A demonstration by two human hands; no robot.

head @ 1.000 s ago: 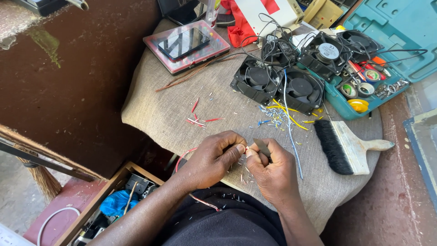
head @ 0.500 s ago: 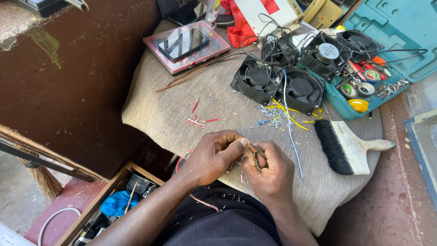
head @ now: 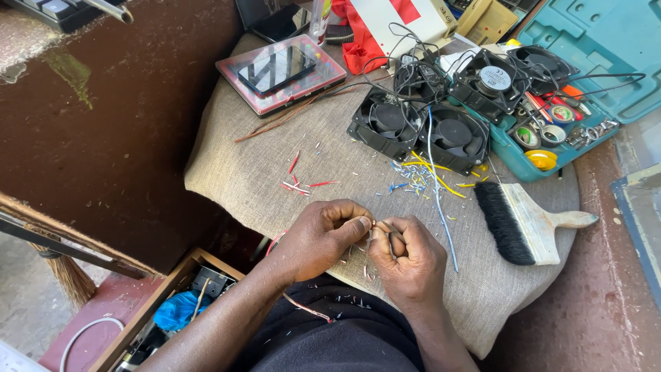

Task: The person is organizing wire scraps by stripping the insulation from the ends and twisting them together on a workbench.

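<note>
Wire (head: 383, 226), thin and short, runs left to right between my hands: left hand (head: 318, 238) pinches one end, right hand (head: 407, 258) is closed over the other, above the bench (head: 261, 165) edge.

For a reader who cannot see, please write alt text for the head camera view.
Two hands, the left hand and right hand, meet over a cloth-covered table and pinch thin wire ends between their fingertips. Black cooling fans, wire scraps, a paintbrush and an open teal tool case lie beyond them.
</note>
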